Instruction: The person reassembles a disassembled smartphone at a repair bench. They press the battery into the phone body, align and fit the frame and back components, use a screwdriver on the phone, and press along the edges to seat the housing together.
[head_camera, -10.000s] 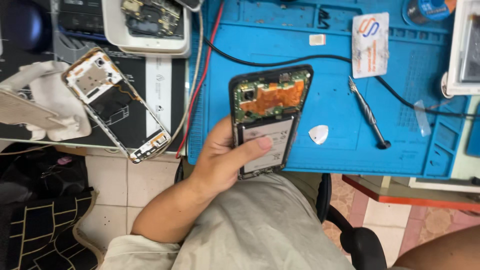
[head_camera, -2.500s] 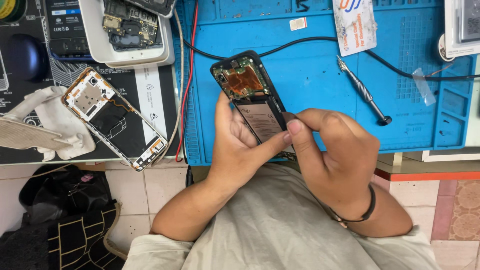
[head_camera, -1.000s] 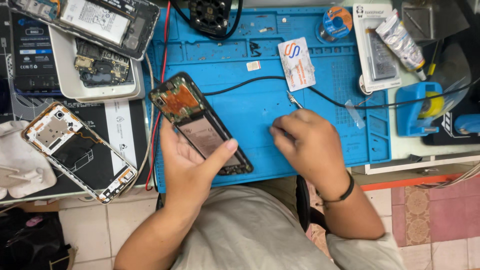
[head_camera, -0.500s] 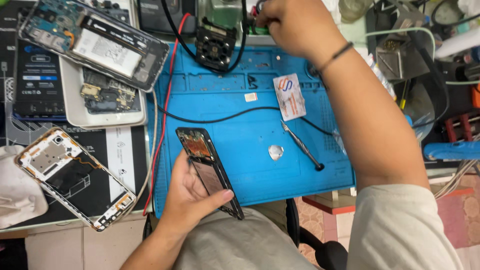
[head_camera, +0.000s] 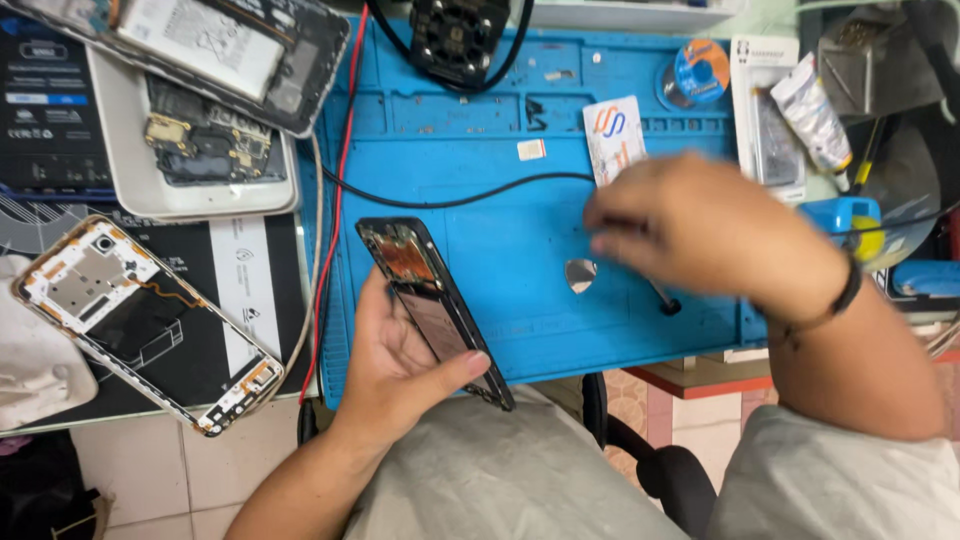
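My left hand (head_camera: 400, 370) grips an opened black phone (head_camera: 420, 290) with its back cover off, tilted on edge over the near side of the blue work mat (head_camera: 480, 140). A copper-coloured board shows at the phone's top. My right hand (head_camera: 710, 235) is blurred in motion over the right part of the mat, fingers pointing left. It hovers just above a small screwdriver (head_camera: 662, 300) and beside a grey pick (head_camera: 580, 275). Whether those fingers pinch anything is lost in the blur.
A black cable (head_camera: 450, 200) crosses the mat, and a white card (head_camera: 613, 135) and a small fan (head_camera: 460, 40) lie further back. On the left are a stripped phone frame (head_camera: 130, 320), a white tray (head_camera: 120, 150) with a board, and another opened phone (head_camera: 230, 50). A tube (head_camera: 810, 110) lies at the right.
My right hand has drawn back from the far edge of the desk near the fan to the middle right of the mat. The left hand keeps hold of the phone.
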